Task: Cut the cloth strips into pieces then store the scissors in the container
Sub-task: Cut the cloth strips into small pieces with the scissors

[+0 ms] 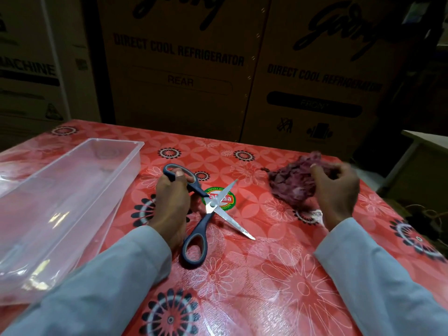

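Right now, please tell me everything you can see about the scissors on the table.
The scissors lie flat on the red flowered tablecloth, blades spread wide open. They have two shiny metal blades joined by a pivot screw, and dark blue handles with grey lining inside the loops. The left hand has fingers through the far loop; the near loop is free. The blade tips point right, toward the purple cloth pile, without touching it.
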